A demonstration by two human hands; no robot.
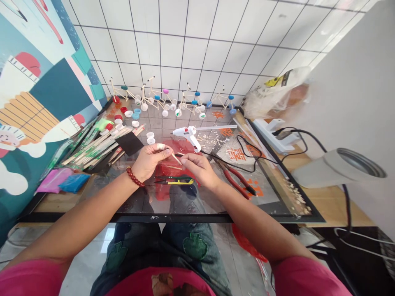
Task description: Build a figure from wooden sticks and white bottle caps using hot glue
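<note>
My left hand (151, 159) is closed in a pinch on a short thin wooden stick (177, 159), held over the glass tabletop (277, 193). A bandage wraps one of its fingers and a red bead bracelet (134, 177) sits on the wrist. My right hand (199, 167) is also closed, its fingertips meeting the same stick from the right. Another short stick (174, 167) lies on the glass just below the hands. A yellow-handled thread snip (174, 180) rests below them, and a white glue gun (189, 134) lies just beyond.
Red-handled pliers (236, 179) lie to the right. Bundled chopsticks (95, 146) and loose bottle caps (131, 117) sit at the left. Several stick-and-cap bicycle models (173, 100) line the back wall. A power strip (273, 133), cables, a plastic bag (274, 96) and a grey lamp (339, 166) are on the right.
</note>
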